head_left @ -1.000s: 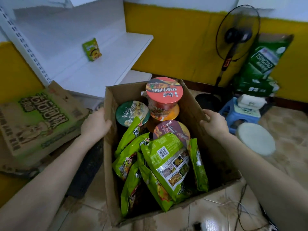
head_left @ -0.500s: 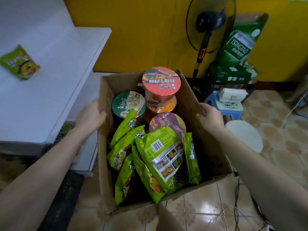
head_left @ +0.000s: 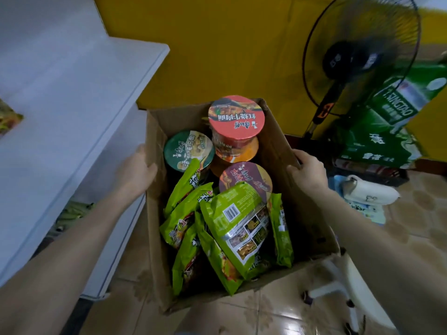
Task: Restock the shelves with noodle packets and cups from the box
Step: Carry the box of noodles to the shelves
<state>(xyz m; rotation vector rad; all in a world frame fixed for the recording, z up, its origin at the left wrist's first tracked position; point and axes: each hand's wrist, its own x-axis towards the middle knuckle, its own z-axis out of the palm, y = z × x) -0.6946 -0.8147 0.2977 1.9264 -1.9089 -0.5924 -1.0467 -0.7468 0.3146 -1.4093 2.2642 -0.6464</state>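
On both side walls of the box (head_left: 300, 213), your fingers (head_left: 297, 156) are holding cardboard: the right hand (head_left: 308, 172) is curling over the right rim, and the left hand (head_left: 136, 169) is gripping the left wall, thumb at the edge, the rest hidden behind it. You are carrying the box tilted, it seems, so the thin walls are taking all the weight and could be buckling under your grip.

Inside, the red cup (head_left: 235, 117) is standing on an orange cup (head_left: 235, 154) well above the rim. Any jolt is likely to be toppling it out the far side. The green packets (head_left: 237, 221) are leaning toward the low near corner and may be sliding over it. The shelf (head_left: 72, 117) is lying just beside the left wall, so your left knuckles are risking a knock.

Compared with a second ago, your grips are staying the same and nothing inside is shifting. The shelf is now much closer, its lone packet (head_left: 8, 117) is sitting at the left edge of view, and a white stool (head_left: 338, 286) is showing below.
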